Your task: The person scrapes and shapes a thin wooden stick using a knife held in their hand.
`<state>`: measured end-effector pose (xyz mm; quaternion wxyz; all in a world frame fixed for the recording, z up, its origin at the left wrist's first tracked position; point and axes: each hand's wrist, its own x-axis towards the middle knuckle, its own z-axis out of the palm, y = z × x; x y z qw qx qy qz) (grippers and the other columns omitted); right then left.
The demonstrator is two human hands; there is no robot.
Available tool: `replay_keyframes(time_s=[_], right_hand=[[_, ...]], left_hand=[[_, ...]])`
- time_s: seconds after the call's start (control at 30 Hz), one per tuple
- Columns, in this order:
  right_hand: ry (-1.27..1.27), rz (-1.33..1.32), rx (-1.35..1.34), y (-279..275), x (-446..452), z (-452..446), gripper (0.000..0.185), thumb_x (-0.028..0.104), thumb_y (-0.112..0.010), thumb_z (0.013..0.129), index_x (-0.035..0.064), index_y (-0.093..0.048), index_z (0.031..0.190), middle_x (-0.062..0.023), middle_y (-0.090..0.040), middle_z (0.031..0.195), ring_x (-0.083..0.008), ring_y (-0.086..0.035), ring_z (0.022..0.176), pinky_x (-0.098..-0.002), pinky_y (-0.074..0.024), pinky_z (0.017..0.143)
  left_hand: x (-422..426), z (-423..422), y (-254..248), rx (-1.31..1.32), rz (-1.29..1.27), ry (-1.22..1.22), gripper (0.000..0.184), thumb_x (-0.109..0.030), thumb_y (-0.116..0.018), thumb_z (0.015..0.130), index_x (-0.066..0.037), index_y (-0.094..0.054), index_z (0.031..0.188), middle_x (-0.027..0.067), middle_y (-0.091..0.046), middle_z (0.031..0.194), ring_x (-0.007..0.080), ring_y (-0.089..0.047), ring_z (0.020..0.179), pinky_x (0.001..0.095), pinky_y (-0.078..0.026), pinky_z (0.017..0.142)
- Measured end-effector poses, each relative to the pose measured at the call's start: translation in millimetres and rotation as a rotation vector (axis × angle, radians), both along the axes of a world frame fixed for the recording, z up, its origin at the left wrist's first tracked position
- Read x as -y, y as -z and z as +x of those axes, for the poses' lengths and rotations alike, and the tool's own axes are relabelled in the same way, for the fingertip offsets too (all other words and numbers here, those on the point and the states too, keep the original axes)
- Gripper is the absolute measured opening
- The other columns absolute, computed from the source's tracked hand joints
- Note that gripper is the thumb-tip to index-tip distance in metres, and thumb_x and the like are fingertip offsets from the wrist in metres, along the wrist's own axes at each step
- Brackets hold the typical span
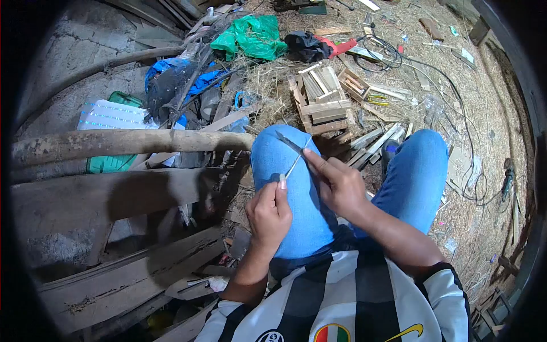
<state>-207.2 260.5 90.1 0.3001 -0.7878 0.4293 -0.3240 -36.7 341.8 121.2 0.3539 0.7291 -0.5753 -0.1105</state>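
Over my knee in blue jeans (279, 157), my right hand (341, 183) grips a knife whose dark blade (289, 142) points up and to the left. Its index finger lies stretched along the blade, and the handle is hidden in the palm. My left hand (269, 214) pinches the lower end of a thin pale stick (293, 166) between thumb and fingers. The stick slants up to the right and crosses the blade near my right fingertip; whether the edge bites into it I cannot tell.
A wooden crate (326, 100) of cut slats stands beyond my knees, with loose wood strips (373, 145) beside it. Yellow-handled pliers (377, 100), a green plastic bag (250, 37) and a black cable (450, 85) lie around. A wooden rail (131, 142) runs at left.
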Motion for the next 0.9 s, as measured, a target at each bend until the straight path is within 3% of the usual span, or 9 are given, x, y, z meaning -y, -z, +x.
replay_keyframes(time_s=[0.07,0.13,0.2,0.27,0.67,0.73,0.9], right_hand=[[-0.005,-0.029,-0.015,3.3,4.5,-1.9,0.05,0.001,-0.07,0.089,0.0164,-0.067,0.136,-0.0114,-0.059,0.072,-0.032,-0.062,0.06,-0.0444,-0.0497,0.054],[-0.003,-0.005,0.023,7.7,6.1,-3.1,0.059,0.007,-0.068,0.087,0.0259,-0.062,0.142,-0.0104,-0.06,0.077,-0.0334,-0.064,0.061,-0.0466,-0.0528,0.055],[0.021,0.033,0.019,5.5,1.3,1.2,0.057,0.008,-0.069,0.088,0.0255,-0.062,0.142,-0.0109,-0.06,0.077,-0.0339,-0.064,0.061,-0.047,-0.0526,0.055],[-0.005,0.015,0.069,3.2,-4.9,1.7,0.046,0.003,-0.071,0.092,0.0152,-0.068,0.135,-0.0138,-0.056,0.069,-0.0322,-0.059,0.056,-0.0441,-0.0489,0.055],[0.0,-0.002,0.121,9.3,-2.9,2.1,0.049,0.004,-0.071,0.09,0.0165,-0.067,0.137,-0.0134,-0.058,0.07,-0.0319,-0.06,0.059,-0.0433,-0.05,0.056],[-0.052,-0.006,0.027,3.2,-9.7,2.1,0.058,0.009,-0.071,0.086,0.0253,-0.063,0.142,-0.0095,-0.062,0.079,-0.0335,-0.064,0.061,-0.0459,-0.0549,0.056],[-0.027,-0.012,0.038,6.9,-5.7,1.5,0.059,0.01,-0.07,0.086,0.0262,-0.062,0.142,-0.0099,-0.061,0.078,-0.0331,-0.064,0.061,-0.0454,-0.0547,0.055]], left_hand=[[0.8,-1.6,0.3,-0.003,0.002,-0.003,0.02,-0.011,-0.065,0.099,0.001,-0.067,0.084,0.017,-0.068,0.072,0.0328,-0.069,0.064,0.0398,-0.05,0.058],[-2.3,-1.4,0.0,0.003,0.023,-0.009,0.02,-0.011,-0.064,0.099,0.001,-0.067,0.084,0.0173,-0.068,0.072,0.0331,-0.069,0.064,0.04,-0.05,0.058],[1.2,-2.6,-0.9,0.021,-0.005,0.0,0.02,-0.012,-0.064,0.1,0.001,-0.066,0.084,0.0176,-0.068,0.072,0.0337,-0.069,0.064,0.0404,-0.05,0.058],[0.8,-2.3,-0.7,0.038,0.016,-0.002,0.021,-0.012,-0.064,0.1,0.001,-0.066,0.084,0.0178,-0.067,0.072,0.034,-0.069,0.064,0.0407,-0.05,0.058],[0.7,-3.4,0.4,0.034,0.034,0.004,0.02,-0.012,-0.064,0.099,0.001,-0.066,0.084,0.0167,-0.068,0.071,0.0335,-0.069,0.063,0.041,-0.05,0.058],[2.5,-3.4,1.5,0.036,0.012,0.005,0.02,-0.012,-0.064,0.099,0.001,-0.066,0.084,0.0165,-0.068,0.072,0.0332,-0.069,0.063,0.0409,-0.05,0.058],[1.3,-2.9,1.0,0.025,0.017,0.005,0.019,-0.011,-0.064,0.099,0.001,-0.066,0.084,0.0164,-0.069,0.072,0.033,-0.07,0.063,0.0406,-0.051,0.058]])
